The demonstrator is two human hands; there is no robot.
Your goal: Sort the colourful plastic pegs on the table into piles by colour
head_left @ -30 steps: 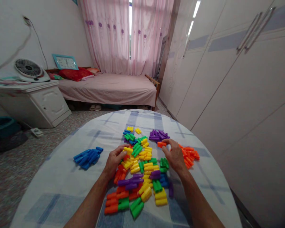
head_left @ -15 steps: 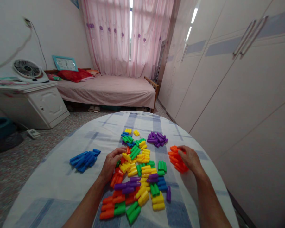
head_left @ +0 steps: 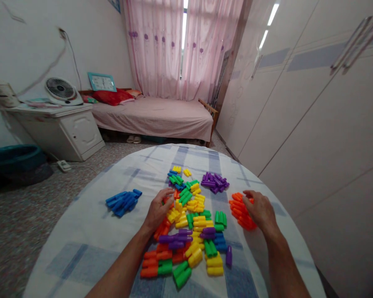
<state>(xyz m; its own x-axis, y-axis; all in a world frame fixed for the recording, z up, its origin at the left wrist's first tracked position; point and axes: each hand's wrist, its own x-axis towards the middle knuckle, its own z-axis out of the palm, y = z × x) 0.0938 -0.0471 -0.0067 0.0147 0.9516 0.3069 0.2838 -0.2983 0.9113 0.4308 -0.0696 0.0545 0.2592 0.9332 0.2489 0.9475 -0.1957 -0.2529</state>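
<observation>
My left hand (head_left: 159,210) lies at the left side of a mixed heap of plastic bullet-shaped building blocks. Its fingers are loosely bent, with the thumb apart, over orange blocks; part of what lies under the palm is hidden. Yellow blocks (head_left: 174,214) and green blocks (head_left: 185,196) are beside its fingertips. On the right, my right hand (head_left: 261,211) rests at a pile of orange blocks (head_left: 240,210), thumb and fingers apart at its edge. Toward me in the heap are purple blocks (head_left: 175,239) and joined orange blocks (head_left: 149,265).
A blue block pile (head_left: 124,203) lies to the left and a purple block pile (head_left: 215,182) toward the back. One purple block (head_left: 229,255) lies alone. The round table has a checked cloth (head_left: 81,252). Beyond stand a bed (head_left: 152,116) and a wardrobe (head_left: 329,136).
The view has swung left, so everything sits further right. A yellow block by my left fingertips has shifted slightly away from them. My right hand stays at the orange pile.
</observation>
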